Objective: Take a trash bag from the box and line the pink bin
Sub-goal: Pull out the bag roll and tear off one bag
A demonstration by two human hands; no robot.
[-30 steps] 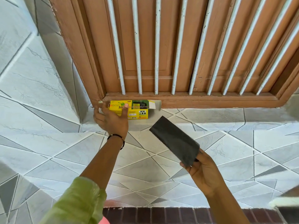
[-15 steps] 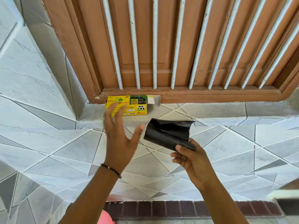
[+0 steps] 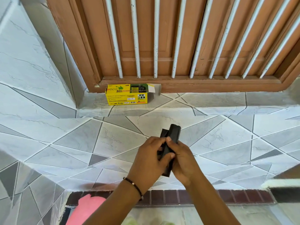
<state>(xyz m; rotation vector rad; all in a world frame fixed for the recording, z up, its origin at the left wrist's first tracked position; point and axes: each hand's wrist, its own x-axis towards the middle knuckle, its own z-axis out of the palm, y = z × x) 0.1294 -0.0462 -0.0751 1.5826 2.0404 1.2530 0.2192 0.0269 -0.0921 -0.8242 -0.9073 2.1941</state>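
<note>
Head view: pink bin (image 3: 88, 208) at the lower edge, then left hand (image 3: 150, 161) and right hand (image 3: 182, 161), each grip clamped on the folded trash bag (image 3: 172, 137), which may tear if pulled unevenly; box (image 3: 128, 95) on the far ledge.

folded black trash bag (image 3: 172, 135), yellow box (image 3: 127, 96) open

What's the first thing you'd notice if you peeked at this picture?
Two hands in the middle: the left hand and right hand both grip a folded black trash bag in front of the tiled wall. Behind, a yellow box with one end flap open lies on the tiled ledge under the white window bars. A bit of the pink bin peeks in at the bottom.
</note>
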